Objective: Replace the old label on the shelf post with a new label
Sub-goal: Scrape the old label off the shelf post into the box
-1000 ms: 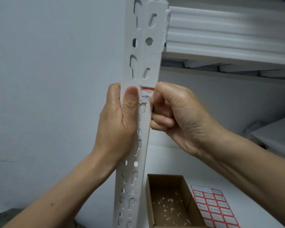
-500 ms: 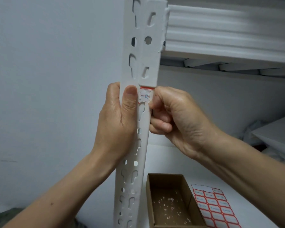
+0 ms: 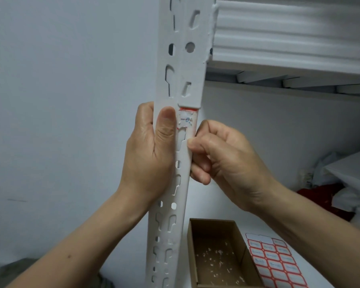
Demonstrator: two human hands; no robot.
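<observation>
Shelf post: upright, white, slotted.
Old label: torn, red-edged, on the post's front face.
Left hand: grips post, thumb just beside label.
Right hand: fingers curled, tips touching post's right edge below label.
Label sheet: flat beside cardboard box, well below.

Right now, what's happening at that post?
A person seems to be picking the old label off the post. The left hand grips the post, thumb beside the label, which is torn, with remnants stuck on. The right hand, fingers curled, pinches at the post's edge just below it; any scrap held isn't visible. A box with paper bits and a label sheet lie below.
</observation>
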